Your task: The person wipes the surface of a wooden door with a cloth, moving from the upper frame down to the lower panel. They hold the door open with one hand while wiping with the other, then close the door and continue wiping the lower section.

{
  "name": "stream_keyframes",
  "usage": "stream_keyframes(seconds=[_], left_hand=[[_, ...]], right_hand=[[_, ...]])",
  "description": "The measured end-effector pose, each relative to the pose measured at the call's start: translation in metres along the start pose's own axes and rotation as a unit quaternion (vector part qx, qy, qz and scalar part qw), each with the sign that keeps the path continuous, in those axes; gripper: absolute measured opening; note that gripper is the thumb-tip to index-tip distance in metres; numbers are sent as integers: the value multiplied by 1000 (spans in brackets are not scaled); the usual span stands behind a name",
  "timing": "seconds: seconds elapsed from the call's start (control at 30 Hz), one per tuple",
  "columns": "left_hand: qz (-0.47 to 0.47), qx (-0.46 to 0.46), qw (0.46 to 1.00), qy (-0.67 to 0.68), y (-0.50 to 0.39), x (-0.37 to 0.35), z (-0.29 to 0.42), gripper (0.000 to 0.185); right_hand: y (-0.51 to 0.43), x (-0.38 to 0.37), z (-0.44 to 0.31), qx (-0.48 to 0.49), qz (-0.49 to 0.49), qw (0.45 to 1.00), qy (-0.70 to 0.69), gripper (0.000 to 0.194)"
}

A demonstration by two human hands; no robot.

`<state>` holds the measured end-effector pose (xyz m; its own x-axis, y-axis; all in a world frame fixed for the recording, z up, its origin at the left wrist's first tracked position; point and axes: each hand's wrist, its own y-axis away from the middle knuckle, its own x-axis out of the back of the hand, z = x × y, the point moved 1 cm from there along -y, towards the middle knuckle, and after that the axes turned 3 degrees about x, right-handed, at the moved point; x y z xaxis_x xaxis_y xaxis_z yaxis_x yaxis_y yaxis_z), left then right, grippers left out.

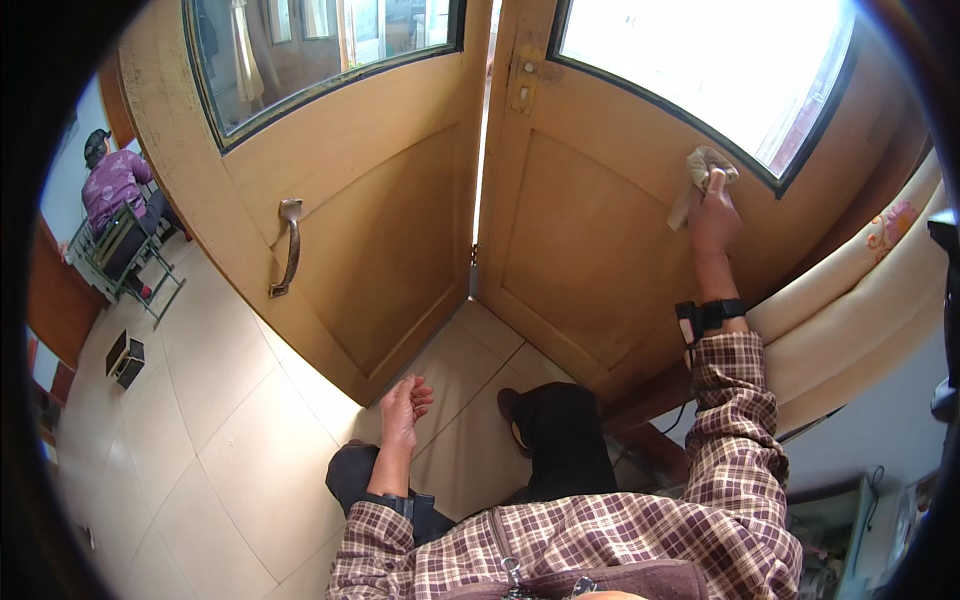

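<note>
With fingers closed on a beige cloth, my right hand presses it against the right wooden door panel, just beneath the lower frame of its bright glass pane. A black strap circles that wrist. My left hand hangs in front of my body with fingers loosely curled and nothing visible in it, below the left wooden door. That door carries a worn metal pull handle and a glass pane. A metal lock plate is on the right door.
Cream curtains hang at the right, near my right arm. On the tiled floor at the left lies a small dark box. Farther back, a person in a purple top sits on a folding chair.
</note>
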<state>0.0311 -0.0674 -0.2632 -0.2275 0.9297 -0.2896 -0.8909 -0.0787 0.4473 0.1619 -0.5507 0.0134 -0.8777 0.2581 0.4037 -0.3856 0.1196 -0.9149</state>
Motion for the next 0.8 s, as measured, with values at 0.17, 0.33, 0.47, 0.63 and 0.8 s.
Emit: stream_keyframes(seconds=[0.17,0.33,0.47,0.63,0.8], left_hand=[[-6,3,1000,-10,13,-9,-8,34],[122,-160,979,-40,22,-25,-37,36],[141,-198,969,-38,32,-40,-67,51],[90,-144,985,-10,62,-76,-116,56],[81,-128,988,-41,72,-102,-145,58]], right_hand=[[-16,-1,-24,27,28,999,-24,24],[-29,2,-41,46,8,999,-15,20],[-28,-5,-40,33,-45,998,-25,17],[-13,-23,-25,59,-54,996,-50,19],[-20,-49,-32,82,-15,994,-65,17]])
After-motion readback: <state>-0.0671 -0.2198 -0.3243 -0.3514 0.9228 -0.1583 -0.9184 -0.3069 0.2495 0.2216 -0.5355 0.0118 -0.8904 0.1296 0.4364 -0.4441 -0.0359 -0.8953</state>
